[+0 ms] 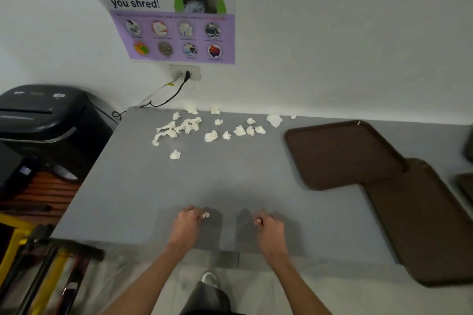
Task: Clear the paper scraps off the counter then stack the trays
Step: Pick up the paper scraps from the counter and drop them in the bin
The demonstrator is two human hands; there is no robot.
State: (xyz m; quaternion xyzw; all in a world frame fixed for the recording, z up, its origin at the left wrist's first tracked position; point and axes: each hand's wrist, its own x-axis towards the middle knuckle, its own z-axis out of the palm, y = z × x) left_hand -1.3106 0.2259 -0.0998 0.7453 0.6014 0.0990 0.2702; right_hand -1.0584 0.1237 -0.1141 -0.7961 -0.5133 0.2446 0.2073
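Several white crumpled paper scraps (211, 135) lie scattered at the back of the grey counter (143, 186), near the wall. My left hand (186, 225) hovers over the counter's front edge and pinches a small white scrap (204, 215). My right hand (270, 229), beside it, has curled fingers with a bit of white paper (258, 220) at the fingertips. Two brown trays lie on the right: one (340, 153) further back, partly overlapping the nearer one (422, 225), which overhangs the counter's front edge.
A black paper shredder (43, 123) stands left of the counter, with cables (163, 100) running to a wall socket. A poster (174, 15) hangs on the wall. Yellow and dark metal frames (38, 263) are at lower left. Dark objects (467, 184) show at the right edge.
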